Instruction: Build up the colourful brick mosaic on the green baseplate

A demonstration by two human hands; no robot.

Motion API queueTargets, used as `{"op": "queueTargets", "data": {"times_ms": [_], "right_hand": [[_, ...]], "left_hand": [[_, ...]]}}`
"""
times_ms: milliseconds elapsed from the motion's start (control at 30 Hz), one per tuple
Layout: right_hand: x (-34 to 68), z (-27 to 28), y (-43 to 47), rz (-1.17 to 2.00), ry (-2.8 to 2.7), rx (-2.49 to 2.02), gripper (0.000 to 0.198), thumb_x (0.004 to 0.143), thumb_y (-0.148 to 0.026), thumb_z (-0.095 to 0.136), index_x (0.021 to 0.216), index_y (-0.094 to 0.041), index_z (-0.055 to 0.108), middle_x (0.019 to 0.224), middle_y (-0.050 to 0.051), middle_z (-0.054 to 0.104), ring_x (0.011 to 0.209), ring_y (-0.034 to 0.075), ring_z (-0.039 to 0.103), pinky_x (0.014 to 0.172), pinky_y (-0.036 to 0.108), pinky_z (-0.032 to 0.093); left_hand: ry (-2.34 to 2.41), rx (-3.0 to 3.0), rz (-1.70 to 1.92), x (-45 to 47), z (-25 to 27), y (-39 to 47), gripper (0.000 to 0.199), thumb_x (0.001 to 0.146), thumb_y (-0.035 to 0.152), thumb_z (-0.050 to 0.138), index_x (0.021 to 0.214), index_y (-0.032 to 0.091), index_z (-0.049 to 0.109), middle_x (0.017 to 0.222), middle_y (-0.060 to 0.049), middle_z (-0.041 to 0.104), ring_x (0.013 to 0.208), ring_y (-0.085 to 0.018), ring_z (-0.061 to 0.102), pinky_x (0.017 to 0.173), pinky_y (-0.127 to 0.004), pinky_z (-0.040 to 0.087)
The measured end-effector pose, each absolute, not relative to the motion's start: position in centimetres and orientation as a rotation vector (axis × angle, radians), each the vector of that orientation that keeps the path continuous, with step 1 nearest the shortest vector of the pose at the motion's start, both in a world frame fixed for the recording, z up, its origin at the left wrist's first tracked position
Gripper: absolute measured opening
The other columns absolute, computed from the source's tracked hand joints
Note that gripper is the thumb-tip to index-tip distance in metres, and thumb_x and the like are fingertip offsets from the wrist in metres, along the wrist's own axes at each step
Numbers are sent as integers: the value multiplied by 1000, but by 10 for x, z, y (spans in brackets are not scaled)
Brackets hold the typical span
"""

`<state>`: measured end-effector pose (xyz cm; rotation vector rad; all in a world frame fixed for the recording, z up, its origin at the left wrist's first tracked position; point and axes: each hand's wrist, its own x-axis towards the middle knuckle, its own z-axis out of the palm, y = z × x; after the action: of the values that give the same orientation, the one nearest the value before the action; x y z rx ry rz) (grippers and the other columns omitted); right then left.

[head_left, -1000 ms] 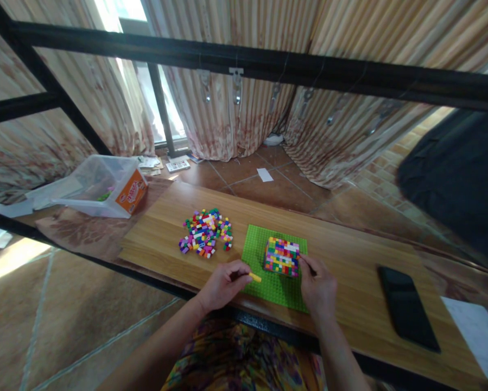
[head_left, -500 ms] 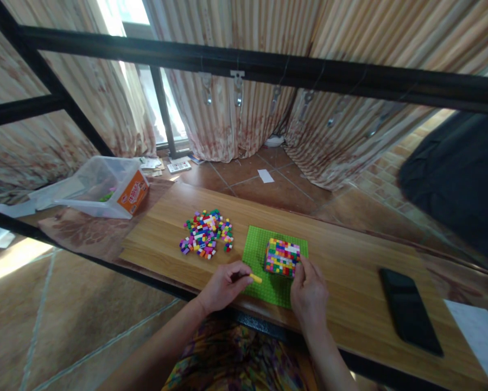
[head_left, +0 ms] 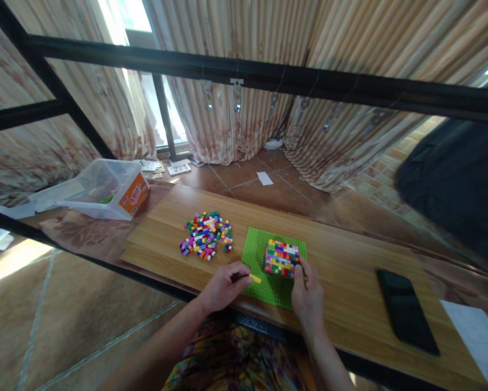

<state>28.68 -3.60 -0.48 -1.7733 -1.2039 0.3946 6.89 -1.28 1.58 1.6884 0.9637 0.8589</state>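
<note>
In the head view, my left hand (head_left: 226, 285) pinches a slim yellow stick-like piece (head_left: 255, 279) between thumb and fingertips, over the near left part of a green studded baseplate (head_left: 268, 293). A many-coloured block of small toy bricks (head_left: 281, 257) stands on that baseplate. At the block's near right corner, my right hand (head_left: 309, 293) is closed with thumb and forefinger against it. Whether a loose brick sits between those fingertips is hidden. To the left of the baseplate lies a heap of loose toy bricks (head_left: 206, 235) in mixed colours.
The wooden board (head_left: 345, 271) carries a black phone (head_left: 407, 311) on the right, beside a white sheet (head_left: 474, 331). A clear plastic box (head_left: 105, 187) with an orange label stands at the far left. A black metal rail (head_left: 252, 73) crosses beyond the board.
My right hand has shifted slightly left at the block's corner. My left hand keeps its pinch on the yellow piece, nearly still. The camera view has tilted a little.
</note>
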Motion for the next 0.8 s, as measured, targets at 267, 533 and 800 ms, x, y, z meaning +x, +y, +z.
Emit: {"op": "queueTargets", "data": {"times_ms": [267, 533, 800], "right_hand": [[307, 7, -11, 586, -1109, -1834, 63, 87, -62, 38, 98, -10, 72, 82, 11, 73, 73, 24, 64, 66, 32, 46], [305, 9, -6, 559, -1138, -1831, 57, 84, -58, 47, 104, -10, 71, 96, 15, 73, 86, 27, 66, 75, 36, 48], [298, 6, -6, 531, -1075, -1809, 55, 84, -55, 48, 107, -9, 69, 101, 17, 72, 87, 25, 66, 77, 36, 49]], "left_hand": [[965, 1671, 869, 69, 17, -13, 20, 88, 30, 58, 76, 15, 60, 65, 1, 53, 61, -10, 47, 60, -21, 37], [955, 1667, 863, 69, 16, -13, 19, 88, 29, 57, 77, 14, 60, 65, 1, 54, 62, -10, 48, 60, -21, 38], [966, 1674, 854, 70, 16, -13, 19, 88, 30, 57, 77, 14, 61, 67, 1, 55, 64, -10, 49, 61, -21, 38]]}}
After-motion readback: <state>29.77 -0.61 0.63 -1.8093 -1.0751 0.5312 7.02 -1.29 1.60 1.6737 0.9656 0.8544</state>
